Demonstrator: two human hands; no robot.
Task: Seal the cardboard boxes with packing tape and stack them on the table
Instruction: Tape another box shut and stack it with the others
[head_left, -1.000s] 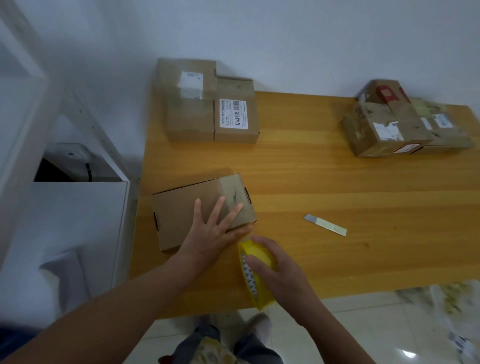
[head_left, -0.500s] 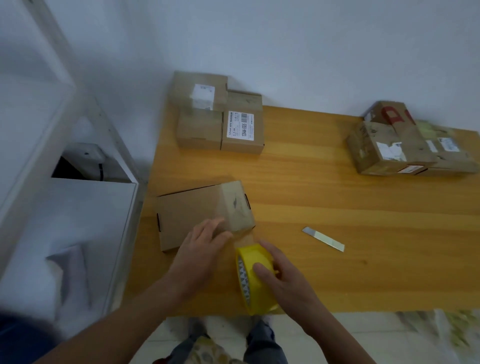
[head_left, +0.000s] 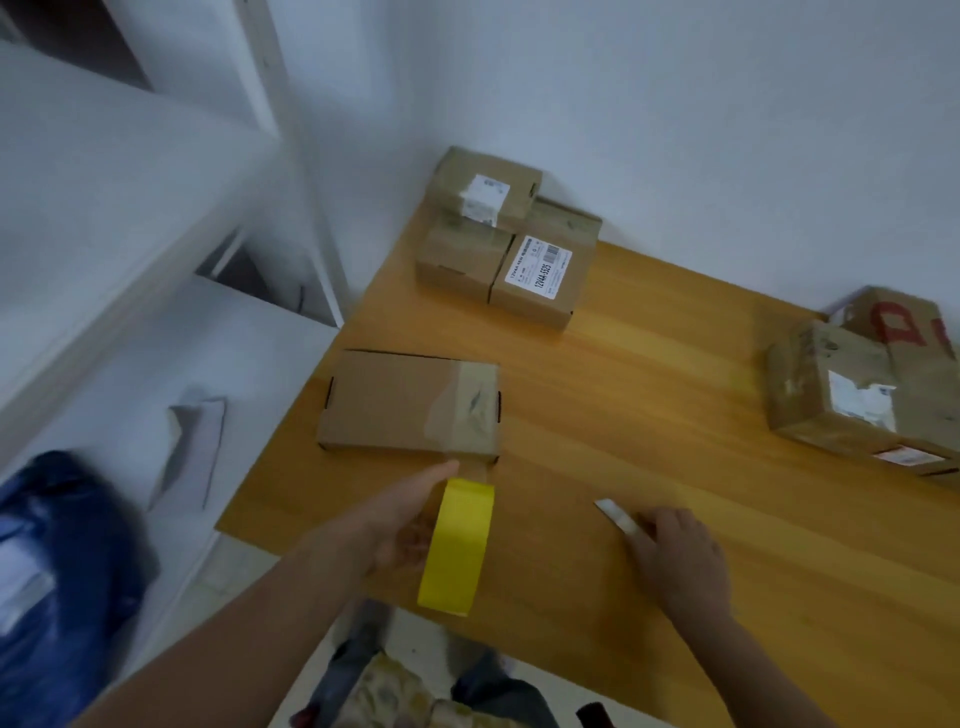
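Observation:
A flat cardboard box (head_left: 384, 402) lies near the left edge of the wooden table (head_left: 649, 395). Clear tape crosses the box's right end and runs down to a yellow tape roll (head_left: 457, 545) standing on edge just in front of it. My left hand (head_left: 402, 522) holds the roll from its left side, thumb pointing at the box. My right hand (head_left: 675, 561) is to the right on the table, its bent fingers on the near end of a small metal cutter blade (head_left: 613, 512).
A stack of three taped boxes (head_left: 498, 244) stands at the table's back left corner. More boxes (head_left: 852, 384) sit at the right edge. A white shelf unit (head_left: 156, 364) borders the table's left side, with a blue bundle (head_left: 62, 545) below it.
The tape roll has passed from my right hand to my left. My left hand has come off the box top. My right hand has moved right to the blade.

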